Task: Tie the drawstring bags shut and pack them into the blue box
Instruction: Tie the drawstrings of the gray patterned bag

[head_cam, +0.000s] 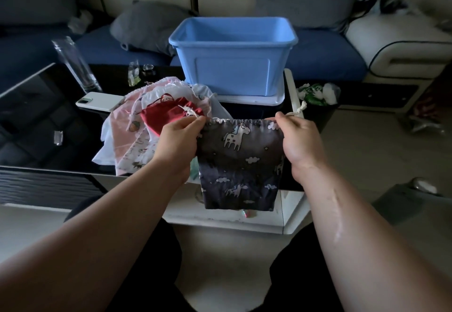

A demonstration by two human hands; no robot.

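Observation:
A dark grey drawstring bag (241,165) printed with white unicorns and clouds hangs in the air in front of me. My left hand (179,140) pinches its top left corner and cord. My right hand (297,138) pinches the top right corner, and a knotted cord end (300,109) sticks up beyond it. The bag's mouth is gathered but wide. Behind it on the black table (36,125) stands the blue box (233,54), with nothing showing inside. To the left lies a heap of bags (137,130), pink and white ones with a red bag (168,114) on top.
A white phone (99,101) lies beside the heap, with a tall clear glass (75,64) behind it. Small packets (134,76) sit near the table's back edge. A sofa with a grey cushion (146,26) runs behind. A green and white plastic bag (316,94) lies on the right.

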